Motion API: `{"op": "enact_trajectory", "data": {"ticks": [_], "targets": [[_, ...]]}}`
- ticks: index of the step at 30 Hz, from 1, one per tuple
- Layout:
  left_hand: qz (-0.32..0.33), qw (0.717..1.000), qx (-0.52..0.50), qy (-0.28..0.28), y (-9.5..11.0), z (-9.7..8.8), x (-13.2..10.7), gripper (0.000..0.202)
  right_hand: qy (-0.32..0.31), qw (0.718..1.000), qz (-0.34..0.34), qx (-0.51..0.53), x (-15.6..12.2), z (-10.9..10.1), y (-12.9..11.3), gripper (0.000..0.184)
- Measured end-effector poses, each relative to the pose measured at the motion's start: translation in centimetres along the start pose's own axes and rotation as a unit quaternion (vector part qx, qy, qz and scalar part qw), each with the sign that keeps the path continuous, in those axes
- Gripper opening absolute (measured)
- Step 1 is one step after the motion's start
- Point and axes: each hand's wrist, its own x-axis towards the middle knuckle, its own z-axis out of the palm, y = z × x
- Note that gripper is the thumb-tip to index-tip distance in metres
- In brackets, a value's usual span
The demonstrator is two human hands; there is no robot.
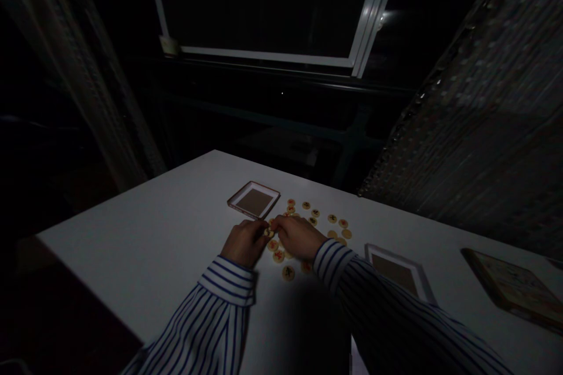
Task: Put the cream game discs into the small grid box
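Our left hand (243, 244) and right hand (301, 238) meet among xiangqi pieces (288, 273) on a white table (176, 222).
Our left hand appears to pinch a black-marked piece (268, 233) between thumb and fingers; our right hand curls in close beside it, but in this dim light we cannot tell whether it grips anything. Other discs lie around and beyond our right hand. A brown-rimmed tray (254, 201) sits just past our left hand, a pale-rimmed tray (394, 273) beside our right sleeve (373, 296).
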Motion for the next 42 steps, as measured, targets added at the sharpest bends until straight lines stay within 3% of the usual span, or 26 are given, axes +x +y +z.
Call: {"op": "enact_trajectory", "data": {"ticks": [11,25,33,42], "targets": [[0.035,0.997,-0.026,0.061,0.4,-0.1,0.1,0.021,0.047,0.996,-0.02,0.071,-0.3,-0.5,0.4,0.024],[0.053,0.995,-0.011,0.086,1.6,-0.6,-0.2,0.02,0.059,0.989,-0.03,0.131,-1.0,-0.8,1.0,0.024],[0.081,0.991,0.004,0.11,2.3,-1.0,-0.5,0.022,0.069,0.988,-0.018,0.139,-2.2,-1.9,0.7,0.025],[0.065,0.987,-0.045,0.142,2.5,-0.6,-0.6,0.023,0.081,0.987,-0.023,0.14,-3.2,-3.1,0.7,0.023]]}}
